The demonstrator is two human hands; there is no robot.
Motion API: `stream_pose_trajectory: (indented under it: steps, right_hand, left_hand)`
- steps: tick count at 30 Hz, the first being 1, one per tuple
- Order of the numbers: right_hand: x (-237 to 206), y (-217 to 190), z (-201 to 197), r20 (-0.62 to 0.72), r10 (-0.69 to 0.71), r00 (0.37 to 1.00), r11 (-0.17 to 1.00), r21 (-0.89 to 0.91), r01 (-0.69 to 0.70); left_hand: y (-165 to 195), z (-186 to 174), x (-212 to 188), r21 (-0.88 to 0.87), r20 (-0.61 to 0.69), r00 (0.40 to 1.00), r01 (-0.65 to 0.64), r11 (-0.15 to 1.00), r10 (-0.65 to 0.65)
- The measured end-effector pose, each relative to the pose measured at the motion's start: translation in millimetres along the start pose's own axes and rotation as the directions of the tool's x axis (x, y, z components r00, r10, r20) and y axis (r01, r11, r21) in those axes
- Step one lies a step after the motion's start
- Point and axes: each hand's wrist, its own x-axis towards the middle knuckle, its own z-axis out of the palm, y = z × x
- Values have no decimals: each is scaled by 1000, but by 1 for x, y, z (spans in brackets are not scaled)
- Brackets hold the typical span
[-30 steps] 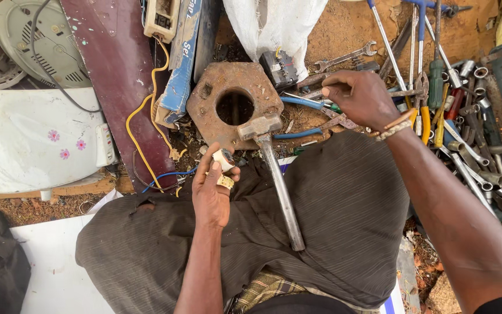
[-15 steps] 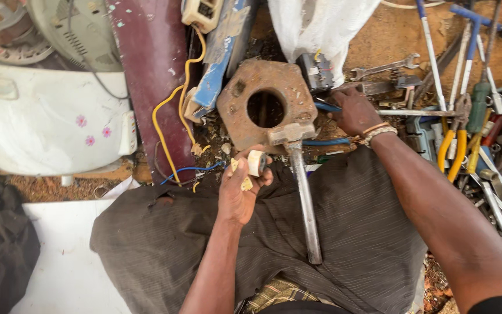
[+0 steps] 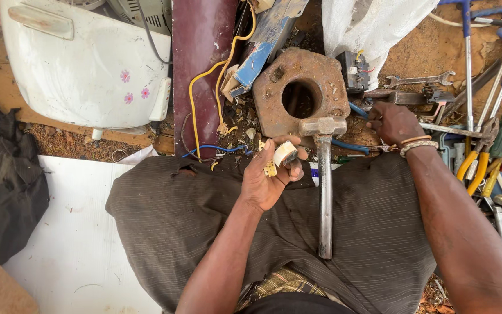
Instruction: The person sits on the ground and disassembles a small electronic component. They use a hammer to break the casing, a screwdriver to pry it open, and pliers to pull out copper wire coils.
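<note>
- Left hand (image 3: 268, 180): raised over the lap, palm up; its fingers (image 3: 294, 168) are clenched around a small white part (image 3: 284, 153) with a yellowish perforated piece just beside it (what kind of part, I cannot tell).
- Right hand (image 3: 395, 123): stretched out to the tool pile on the right, knuckles up; its fingers are curled down among the metal tools, touching them, but whether they actually grip one I cannot tell. Beaded bracelets (image 3: 416, 145) sit at the wrist.
- Hammer (image 3: 324, 174): all-metal, lying on the lap, the handle running down across the dark striped cloth (image 3: 175, 221), the head resting against the near edge of the rusty block.
- Rusty metal block (image 3: 297, 93): on the ground just beyond the knees, roughly square, with a round hole through its middle.
- Blue-handled pliers (image 3: 352, 145): partly under the right hand, between the block and the wrist.
- Open-ended spanner (image 3: 419, 79): flat on the soil, beyond the right hand.
- Yellow-handled pliers (image 3: 474, 166) and long blue-handled wrenches (image 3: 467, 40): heaped at far right.
- White appliance casing (image 3: 82, 64): upper left, with small pink flowers on it.
- Maroon panel (image 3: 196, 64): standing beside the casing, a yellow wire (image 3: 204, 78) looped across it.
- White plastic sheet (image 3: 367, 29): bunched beyond the block.
</note>
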Motion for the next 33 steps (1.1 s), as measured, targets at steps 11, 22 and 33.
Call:
stream_pose_trajectory:
  steps: [11, 22, 33]
  right_hand:
    - [-64, -24, -23, -567, -280, 775, 944, -19, 328]
    - [-192, -118, 33, -608, -189, 771, 867, 266, 422]
    - [-198, -109, 48, -637, -162, 754, 887, 241, 394]
  left_hand:
    - [1, -4, 2, -98, -101, 995, -32, 995, 22]
    - [-37, -4, 0, 36, -145, 987, 68, 997, -62]
    - [-49, -10, 1, 168, -151, 988, 71, 983, -46]
